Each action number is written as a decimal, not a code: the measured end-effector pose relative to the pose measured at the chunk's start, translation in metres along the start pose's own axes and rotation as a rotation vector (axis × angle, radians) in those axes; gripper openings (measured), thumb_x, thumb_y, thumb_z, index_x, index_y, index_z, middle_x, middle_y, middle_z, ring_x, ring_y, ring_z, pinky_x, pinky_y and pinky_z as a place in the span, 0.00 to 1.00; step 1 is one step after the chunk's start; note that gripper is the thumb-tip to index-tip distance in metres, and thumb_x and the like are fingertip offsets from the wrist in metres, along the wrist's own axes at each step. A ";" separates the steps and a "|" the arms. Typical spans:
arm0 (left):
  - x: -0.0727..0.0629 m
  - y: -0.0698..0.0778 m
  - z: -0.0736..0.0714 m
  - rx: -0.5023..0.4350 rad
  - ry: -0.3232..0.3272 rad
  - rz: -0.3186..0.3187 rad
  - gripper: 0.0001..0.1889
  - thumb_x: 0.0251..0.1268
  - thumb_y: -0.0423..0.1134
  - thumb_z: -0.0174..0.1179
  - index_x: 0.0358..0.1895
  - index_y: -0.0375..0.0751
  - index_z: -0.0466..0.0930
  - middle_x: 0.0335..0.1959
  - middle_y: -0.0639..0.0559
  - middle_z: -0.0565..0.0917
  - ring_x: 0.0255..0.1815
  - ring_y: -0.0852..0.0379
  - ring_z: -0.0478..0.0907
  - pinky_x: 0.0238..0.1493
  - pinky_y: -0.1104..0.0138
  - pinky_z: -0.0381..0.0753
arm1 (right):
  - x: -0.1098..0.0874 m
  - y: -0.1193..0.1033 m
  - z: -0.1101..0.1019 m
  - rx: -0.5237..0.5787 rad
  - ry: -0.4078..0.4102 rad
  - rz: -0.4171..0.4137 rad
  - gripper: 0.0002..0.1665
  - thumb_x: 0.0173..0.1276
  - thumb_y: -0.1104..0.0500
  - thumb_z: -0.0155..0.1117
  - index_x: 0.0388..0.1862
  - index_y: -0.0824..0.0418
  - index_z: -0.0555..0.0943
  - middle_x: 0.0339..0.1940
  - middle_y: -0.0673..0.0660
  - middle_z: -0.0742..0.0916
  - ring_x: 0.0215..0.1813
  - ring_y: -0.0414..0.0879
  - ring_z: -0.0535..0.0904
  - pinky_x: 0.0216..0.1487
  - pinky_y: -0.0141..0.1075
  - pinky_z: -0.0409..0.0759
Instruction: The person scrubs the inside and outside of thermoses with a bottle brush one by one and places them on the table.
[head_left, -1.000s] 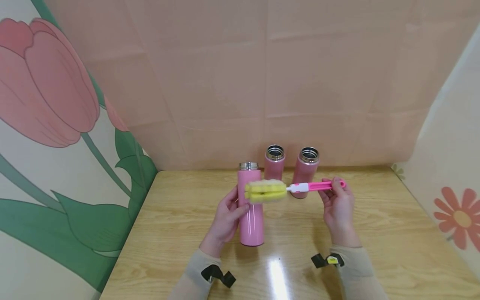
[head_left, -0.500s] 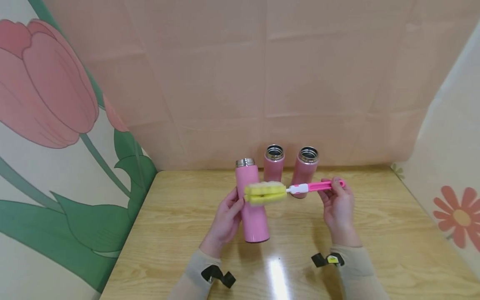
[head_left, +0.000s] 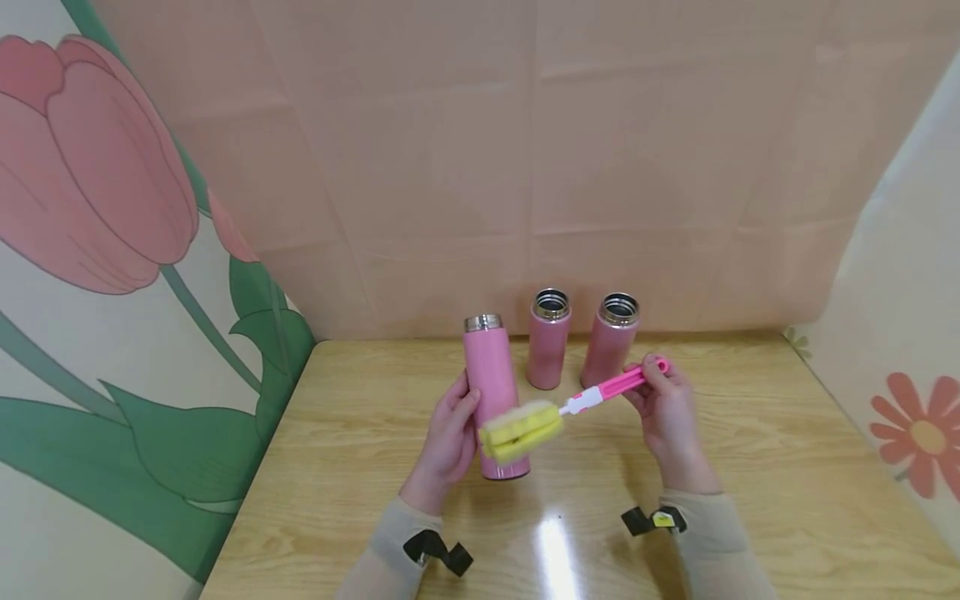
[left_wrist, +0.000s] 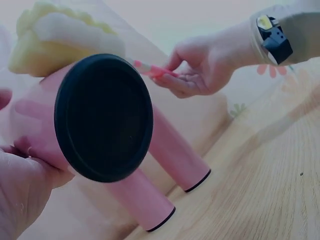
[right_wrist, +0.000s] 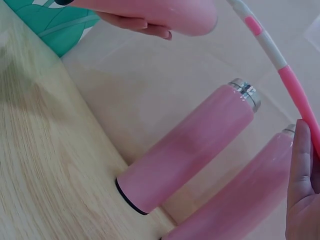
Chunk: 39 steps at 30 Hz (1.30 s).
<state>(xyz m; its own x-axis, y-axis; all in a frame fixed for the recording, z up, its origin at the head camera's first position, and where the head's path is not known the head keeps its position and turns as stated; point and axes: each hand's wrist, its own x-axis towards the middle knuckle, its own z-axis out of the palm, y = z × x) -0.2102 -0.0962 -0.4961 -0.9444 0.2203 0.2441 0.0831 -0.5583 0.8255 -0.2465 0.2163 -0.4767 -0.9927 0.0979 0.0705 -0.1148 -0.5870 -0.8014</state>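
My left hand [head_left: 452, 437] grips a pink thermos bottle [head_left: 491, 367] around its middle, its steel neck uncapped and tilted slightly left. In the left wrist view the bottle's dark round base [left_wrist: 104, 118] faces the camera, raised off the table. With thumb and fingers, my right hand [head_left: 667, 417] pinches the pink handle [head_left: 624, 383] of a bottle brush near its looped end. The brush's yellow sponge head [head_left: 521, 431] points left and down, overlapping the lower part of the held bottle in the head view. That handle also shows in the right wrist view.
Two more pink bottles, one on the left [head_left: 548, 346] and one on the right [head_left: 611, 337], stand open-mouthed at the back of the wooden table [head_left: 360, 417]. A peach cloth backdrop [head_left: 420, 167] hangs behind them. Flower-printed panels rise on both sides.
The brush head has swung downward, tilting the brush, and the right hand has shifted slightly left. The held bottle has tipped left at its neck and moved a little left and up.
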 end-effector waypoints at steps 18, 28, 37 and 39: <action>0.003 0.002 0.004 0.055 0.150 0.054 0.39 0.78 0.31 0.60 0.87 0.43 0.54 0.80 0.37 0.67 0.72 0.44 0.75 0.71 0.54 0.79 | 0.002 -0.002 -0.003 -0.065 -0.041 0.006 0.11 0.87 0.57 0.55 0.41 0.57 0.78 0.33 0.52 0.91 0.34 0.41 0.87 0.42 0.32 0.88; 0.004 0.002 0.004 0.042 0.164 0.109 0.37 0.75 0.27 0.62 0.83 0.39 0.59 0.69 0.39 0.79 0.65 0.46 0.81 0.68 0.54 0.82 | 0.001 0.000 -0.002 -0.019 0.014 -0.052 0.11 0.87 0.58 0.55 0.40 0.58 0.77 0.33 0.52 0.91 0.34 0.41 0.89 0.41 0.33 0.89; 0.000 0.005 0.005 0.053 0.111 0.069 0.36 0.80 0.30 0.56 0.86 0.41 0.55 0.73 0.40 0.75 0.69 0.48 0.78 0.71 0.56 0.78 | 0.002 -0.001 0.001 0.085 0.073 -0.069 0.10 0.86 0.59 0.57 0.40 0.60 0.77 0.33 0.56 0.91 0.33 0.43 0.89 0.38 0.33 0.89; -0.001 0.005 0.004 0.054 0.090 0.063 0.35 0.82 0.31 0.53 0.87 0.41 0.54 0.78 0.40 0.71 0.73 0.49 0.74 0.74 0.58 0.74 | 0.002 -0.002 0.000 0.101 0.096 -0.063 0.10 0.86 0.59 0.57 0.40 0.61 0.77 0.34 0.56 0.91 0.34 0.43 0.89 0.38 0.33 0.89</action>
<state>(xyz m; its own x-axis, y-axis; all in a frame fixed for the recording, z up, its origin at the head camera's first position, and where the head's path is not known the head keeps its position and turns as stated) -0.2075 -0.0960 -0.4903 -0.9613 0.1123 0.2516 0.1577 -0.5245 0.8366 -0.2479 0.2170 -0.4750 -0.9759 0.2107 0.0577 -0.1846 -0.6543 -0.7333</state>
